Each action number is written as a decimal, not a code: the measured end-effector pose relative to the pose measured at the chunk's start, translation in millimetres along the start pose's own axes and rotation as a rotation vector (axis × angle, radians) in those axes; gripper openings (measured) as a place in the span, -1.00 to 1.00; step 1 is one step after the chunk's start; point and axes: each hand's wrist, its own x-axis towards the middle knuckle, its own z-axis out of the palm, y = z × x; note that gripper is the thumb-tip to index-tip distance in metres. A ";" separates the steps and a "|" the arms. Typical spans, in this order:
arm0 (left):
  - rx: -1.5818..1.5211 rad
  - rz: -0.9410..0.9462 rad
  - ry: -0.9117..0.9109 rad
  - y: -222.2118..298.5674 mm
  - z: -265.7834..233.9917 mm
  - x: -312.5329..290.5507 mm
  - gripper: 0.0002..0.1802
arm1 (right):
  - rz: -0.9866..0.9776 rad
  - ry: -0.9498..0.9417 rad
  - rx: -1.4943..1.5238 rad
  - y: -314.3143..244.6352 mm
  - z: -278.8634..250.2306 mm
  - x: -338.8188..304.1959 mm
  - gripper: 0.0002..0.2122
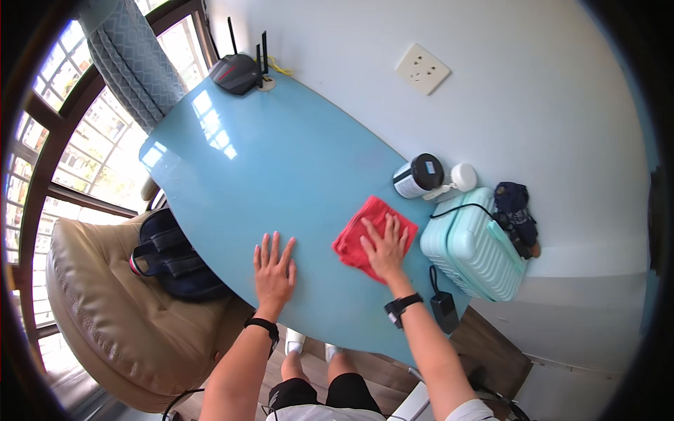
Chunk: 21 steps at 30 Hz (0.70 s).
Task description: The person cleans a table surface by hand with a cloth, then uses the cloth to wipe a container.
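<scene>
A folded red cloth [352, 242] lies on the blue tabletop [281, 168], right of the middle. My right hand [385, 247] rests flat on top of it, fingers spread, and covers part of it. To the left of the cloth, my left hand [274, 275] lies palm down on the bare tabletop near its front edge, fingers apart, holding nothing. Both wrists wear black bands.
Along the wall stand a black-lidded canister [421, 174], a small white round-headed device [462, 177], a mint ribbed case [470, 245] and a dark folded umbrella [516, 210]. A black power adapter [444, 309] lies nearby. A router [237, 74] occupies the far corner. A tan chair [105, 302] holds a dark backpack [175, 259].
</scene>
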 end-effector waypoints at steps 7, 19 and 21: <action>0.013 -0.022 -0.003 0.1 -5.4 0.3 -0.39 | -0.059 0.041 -0.049 15.3 7.9 51.4 -0.37; -0.012 0.026 0.082 -0.8 5.3 -1.9 -0.43 | 0.008 0.090 -0.127 9.0 13.3 26.2 -0.26; -0.012 0.047 0.103 -2.5 8.2 -2.9 -0.43 | 0.032 0.096 -0.157 -6.0 13.7 -0.5 -0.28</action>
